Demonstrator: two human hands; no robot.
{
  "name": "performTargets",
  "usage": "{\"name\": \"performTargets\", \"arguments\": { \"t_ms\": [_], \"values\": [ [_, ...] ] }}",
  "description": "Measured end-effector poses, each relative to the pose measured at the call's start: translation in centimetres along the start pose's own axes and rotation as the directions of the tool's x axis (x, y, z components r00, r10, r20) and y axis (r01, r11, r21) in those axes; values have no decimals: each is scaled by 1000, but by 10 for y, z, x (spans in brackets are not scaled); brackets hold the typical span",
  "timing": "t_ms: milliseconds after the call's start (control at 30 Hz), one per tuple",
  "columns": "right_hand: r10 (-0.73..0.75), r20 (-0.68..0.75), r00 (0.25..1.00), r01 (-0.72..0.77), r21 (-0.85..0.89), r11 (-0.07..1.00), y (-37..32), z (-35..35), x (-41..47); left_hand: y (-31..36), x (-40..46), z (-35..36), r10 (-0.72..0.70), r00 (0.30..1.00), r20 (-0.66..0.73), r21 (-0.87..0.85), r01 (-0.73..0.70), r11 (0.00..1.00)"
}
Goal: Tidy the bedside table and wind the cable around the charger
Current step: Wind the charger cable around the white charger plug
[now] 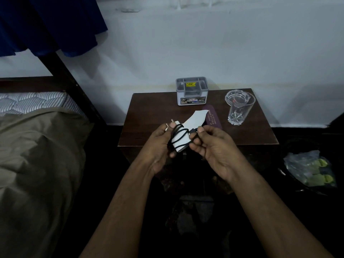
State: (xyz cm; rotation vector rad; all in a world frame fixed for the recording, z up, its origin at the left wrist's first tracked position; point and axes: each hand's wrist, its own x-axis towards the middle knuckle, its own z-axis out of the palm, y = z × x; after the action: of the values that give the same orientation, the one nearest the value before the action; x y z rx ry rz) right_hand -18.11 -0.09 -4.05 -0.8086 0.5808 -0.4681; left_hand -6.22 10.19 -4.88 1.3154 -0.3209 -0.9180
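Observation:
My left hand (158, 144) grips a white charger (179, 139) above the front edge of the dark wooden bedside table (149, 116), prongs pointing up left. A black cable (178, 134) runs in several turns around the charger body. My right hand (210, 144) pinches the cable's loose end just right of the charger. On the table behind lie a white piece of paper (197, 118) and a purple case (214, 116).
A grey organiser box (192, 94) stands at the table's back edge, with a clear glass tumbler (239, 107) to its right. A bed with a brown blanket (37, 155) is on the left. A plastic bag (309, 168) lies on the floor at right.

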Motion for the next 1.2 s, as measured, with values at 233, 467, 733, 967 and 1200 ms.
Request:
{"name": "performTargets", "arguments": {
  "t_ms": [233, 467, 733, 967, 1200],
  "values": [
    [-326, -37, 945, 202, -717, 667, -8, -14, 1, 1, -2, 1, -93, 995, 23, -115, 95, 989],
    [-24, 81, 996, 48, -305, 951, -10, -9, -1, 3, -3, 0, -138, 989, 55, -175, 146, 974],
    [-92, -69, 993, 87, -84, 993, -16, -19, 12, 1, -7, 1, -144, 980, 139, -131, 163, 978],
    [-250, -141, 958, 241, -79, 967, -14, -25, 23, -2, -4, -3, -172, 973, 152, -64, 183, 981],
    [-500, -152, 853, 380, -476, 793, -13, -20, 21, -5, 1, -7, -208, 975, 80, 37, 206, 978]
  ]
}}
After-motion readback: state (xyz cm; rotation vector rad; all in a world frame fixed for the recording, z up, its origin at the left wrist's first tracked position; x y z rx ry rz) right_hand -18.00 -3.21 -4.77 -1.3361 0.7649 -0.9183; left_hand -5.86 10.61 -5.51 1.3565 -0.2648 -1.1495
